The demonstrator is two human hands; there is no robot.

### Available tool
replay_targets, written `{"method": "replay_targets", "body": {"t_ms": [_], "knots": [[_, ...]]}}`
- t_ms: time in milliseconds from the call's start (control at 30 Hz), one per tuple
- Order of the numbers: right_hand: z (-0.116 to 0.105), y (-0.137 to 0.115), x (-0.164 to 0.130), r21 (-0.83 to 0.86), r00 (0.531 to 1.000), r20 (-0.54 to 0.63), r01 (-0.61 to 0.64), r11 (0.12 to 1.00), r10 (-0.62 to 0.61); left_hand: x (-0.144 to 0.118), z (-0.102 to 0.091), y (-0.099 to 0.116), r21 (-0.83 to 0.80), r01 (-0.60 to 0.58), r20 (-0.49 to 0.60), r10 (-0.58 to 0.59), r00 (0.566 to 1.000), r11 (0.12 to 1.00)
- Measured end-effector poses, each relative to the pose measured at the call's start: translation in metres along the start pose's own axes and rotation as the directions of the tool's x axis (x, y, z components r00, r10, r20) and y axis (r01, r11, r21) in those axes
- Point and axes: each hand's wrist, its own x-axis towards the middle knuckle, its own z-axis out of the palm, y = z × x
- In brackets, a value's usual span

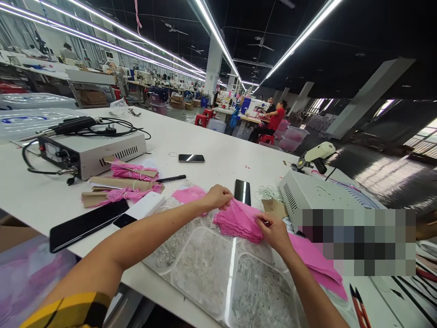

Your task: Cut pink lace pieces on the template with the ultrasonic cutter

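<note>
1. Through the head camera I look down on a big white table; beyond it, a person in a red top sits at a sewing machine.
2. On the near part of the table I have a grey marbled mat, with rounded squares showing across it.
3. To my right stands a pale metal box with vent slots in its side; part of that area is blurred out into blocks.
4. To my left there is another metal box, with knobs at its front and a black cable looped on top.
5. A flat black slab lies near the left edge, just beside a small white box.
6. The pink cloth pile sits over the upper part of the mat, between my two hands, its layered, scalloped edges towards me.
7. My left hand is closed, its fingertips pinching the pile's upper left edge.
8. My right hand grips the pile's right edge between thumb and finger.
9. Tied pink bundles with brown card lie in front of the left box.
10. One phone lies just behind the pile; another phone lies farther back.
11. A black pen points towards the bundles.
</note>
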Motion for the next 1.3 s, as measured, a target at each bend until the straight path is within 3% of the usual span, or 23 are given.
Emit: {"method": "replay_targets", "body": {"t_ms": [133,300,433,600,800,1000,1167,1300], "knots": [[-0.001,-0.003,-0.005,-0.026,1.0,-0.006,0.008,1.0,-0.008,0.0,0.013,-0.001,-0.257,0.125,0.038,-0.119,0.992,0.958],[0.001,-0.008,-0.012,-0.041,0.999,0.042,0.003,0.999,-0.002,-0.002,0.029,-0.004,-0.499,0.197,0.078,-0.182,0.98,0.844],[-0.001,-0.008,-0.012,-0.048,0.997,0.079,-0.01,0.999,0.014,-0.004,0.032,-0.006,-0.59,0.212,0.074,-0.21,0.975,0.779],[-0.013,-0.008,-0.006,-0.055,0.999,0.046,-0.015,0.998,0.018,-0.005,0.019,0.001,-0.606,0.214,0.089,-0.202,0.975,0.766],[-0.032,-0.009,0.0,-0.103,0.992,-0.127,-0.013,0.995,0.0,-0.01,0.003,0.018,-0.563,0.098,0.051,-0.083,0.995,0.821],[-0.029,-0.017,-0.009,-0.133,0.987,-0.156,0.014,0.991,-0.035,-0.026,-0.013,0.008,-0.407,0.003,0.025,0.008,1.0,0.914],[-0.014,-0.038,-0.037,-0.075,0.997,-0.014,0.078,0.994,-0.079,-0.062,-0.025,-0.013,-0.169,-0.087,0.06,0.099,0.993,0.982],[-0.003,-0.057,-0.069,-0.026,0.975,0.148,0.169,0.985,-0.164,-0.109,-0.038,-0.029,0.094,-0.219,0.14,0.205,0.969,0.971]]}}
